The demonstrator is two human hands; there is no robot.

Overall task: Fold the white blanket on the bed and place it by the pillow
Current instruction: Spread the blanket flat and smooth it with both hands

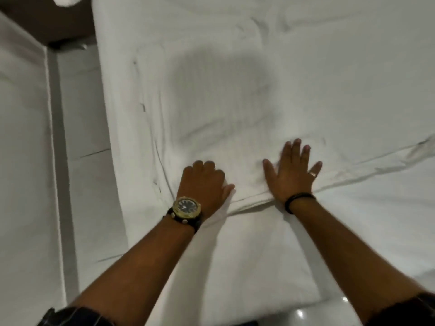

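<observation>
While the wrinkled white fabric blanket (pixel 235 102) lies spread across the white-sheeted bed (pixel 259 255), both hands press flat on its near folded edge: the left hand (pixel 203 182), fingers curled, beside the right hand (pixel 290 171), fingers splayed, gripping nothing.

The white blanket (pixel 235 95) runs past the top and right edges of the picture, so its full extent cannot be told. Beside the blanket's top left corner, a white thing (pixel 68 0), maybe the pillow, is mostly cut off. On the blanket's near edge, the left hand (pixel 202 182) has curled fingers (pixel 203 164) whose tips are hidden. The right hand (pixel 290 171) is slightly blurred.
</observation>
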